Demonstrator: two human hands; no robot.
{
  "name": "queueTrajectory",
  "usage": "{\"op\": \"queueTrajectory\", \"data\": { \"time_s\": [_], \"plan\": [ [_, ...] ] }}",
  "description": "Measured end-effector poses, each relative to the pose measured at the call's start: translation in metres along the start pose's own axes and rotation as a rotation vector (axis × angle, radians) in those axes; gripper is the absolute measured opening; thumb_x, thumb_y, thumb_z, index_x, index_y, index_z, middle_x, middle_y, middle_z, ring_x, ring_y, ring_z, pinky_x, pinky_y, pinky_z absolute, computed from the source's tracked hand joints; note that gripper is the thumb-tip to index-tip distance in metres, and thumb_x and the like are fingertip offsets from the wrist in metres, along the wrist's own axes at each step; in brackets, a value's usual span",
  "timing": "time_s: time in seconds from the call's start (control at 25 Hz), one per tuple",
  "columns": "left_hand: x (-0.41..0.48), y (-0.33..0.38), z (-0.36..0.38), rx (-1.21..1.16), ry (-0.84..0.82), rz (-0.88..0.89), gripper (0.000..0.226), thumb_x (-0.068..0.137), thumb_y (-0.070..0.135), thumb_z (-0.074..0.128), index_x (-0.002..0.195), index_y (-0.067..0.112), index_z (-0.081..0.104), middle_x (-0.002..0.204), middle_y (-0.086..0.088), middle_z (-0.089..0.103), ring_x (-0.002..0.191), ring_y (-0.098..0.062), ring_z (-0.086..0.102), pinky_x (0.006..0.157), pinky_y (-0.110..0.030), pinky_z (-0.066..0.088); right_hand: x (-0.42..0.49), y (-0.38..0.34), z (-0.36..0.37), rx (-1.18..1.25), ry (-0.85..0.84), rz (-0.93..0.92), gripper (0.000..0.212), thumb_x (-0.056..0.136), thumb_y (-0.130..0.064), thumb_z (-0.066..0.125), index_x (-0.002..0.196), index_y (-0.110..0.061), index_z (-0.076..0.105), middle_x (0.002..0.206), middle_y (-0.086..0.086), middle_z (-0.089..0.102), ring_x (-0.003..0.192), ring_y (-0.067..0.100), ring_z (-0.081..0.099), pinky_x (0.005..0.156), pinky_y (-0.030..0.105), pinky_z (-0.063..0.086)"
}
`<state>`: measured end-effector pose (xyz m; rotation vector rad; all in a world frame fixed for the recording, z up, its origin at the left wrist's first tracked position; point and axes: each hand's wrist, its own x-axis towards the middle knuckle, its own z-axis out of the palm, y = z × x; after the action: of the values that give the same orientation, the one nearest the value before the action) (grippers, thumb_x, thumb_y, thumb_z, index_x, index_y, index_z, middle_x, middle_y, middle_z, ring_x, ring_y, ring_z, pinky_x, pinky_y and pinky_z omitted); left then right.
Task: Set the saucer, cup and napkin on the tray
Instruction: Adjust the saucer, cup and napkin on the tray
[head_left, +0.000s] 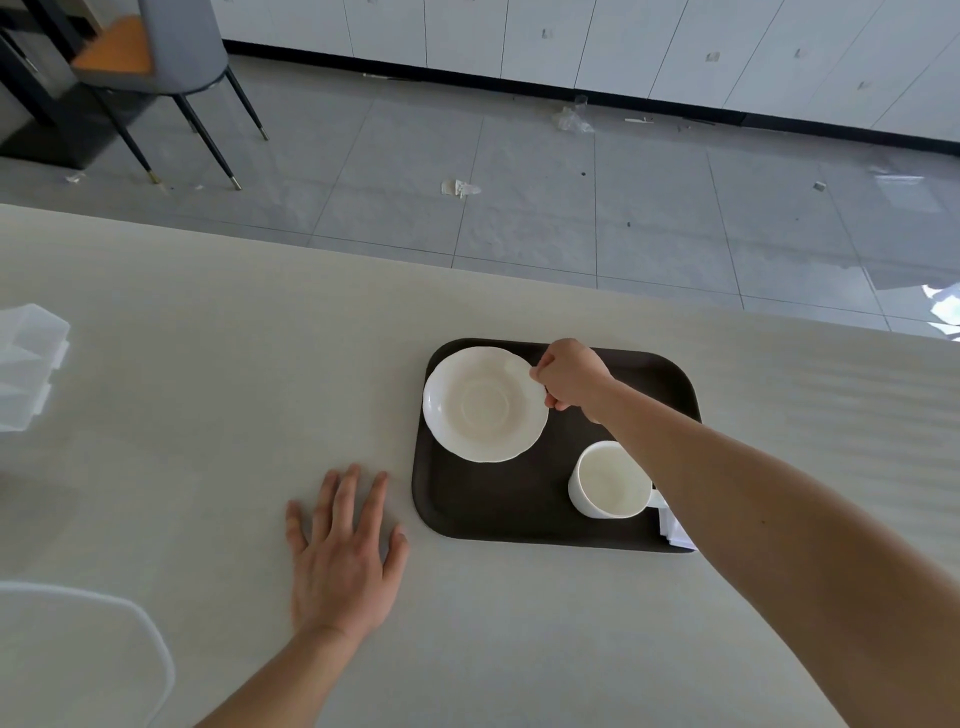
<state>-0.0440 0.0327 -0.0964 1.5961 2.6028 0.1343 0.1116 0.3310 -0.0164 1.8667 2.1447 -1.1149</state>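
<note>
A dark brown tray (498, 504) lies on the pale table. A white scalloped saucer (483, 405) sits in the tray's far left part, its left rim reaching over the tray's edge. My right hand (571, 376) pinches the saucer's right rim. A white cup (608, 480) stands upright in the tray's near right part, partly hidden by my right forearm. A white napkin (675, 530) shows at the tray's near right corner, mostly hidden under the forearm. My left hand (345, 545) rests flat on the table, fingers spread, left of the tray.
A clear plastic container (26, 364) sits at the table's left edge, and another translucent lid or box (78, 654) at the near left. Beyond the table's far edge is a tiled floor with scraps, a grey chair (171, 57) and white cabinets.
</note>
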Motion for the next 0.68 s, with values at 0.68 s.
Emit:
{"op": "queueTrajectory", "data": {
  "time_s": [0.68],
  "plan": [
    [0.0003, 0.0011, -0.0008, -0.007, 0.008, -0.002, 0.061, 0.090, 0.047, 0.037, 0.145, 0.022, 0.048, 0.154, -0.011, 0.043, 0.146, -0.032, 0.034, 0.117, -0.065, 0.020, 0.0042, -0.0011, -0.0001, 0.174, -0.015, 0.065, 0.013, 0.094, -0.012, 0.058, 0.099, -0.002, 0.063, 0.065, 0.012, 0.070, 0.066, 0.028, 0.072, 0.080, 0.043, 0.062]
  ]
}}
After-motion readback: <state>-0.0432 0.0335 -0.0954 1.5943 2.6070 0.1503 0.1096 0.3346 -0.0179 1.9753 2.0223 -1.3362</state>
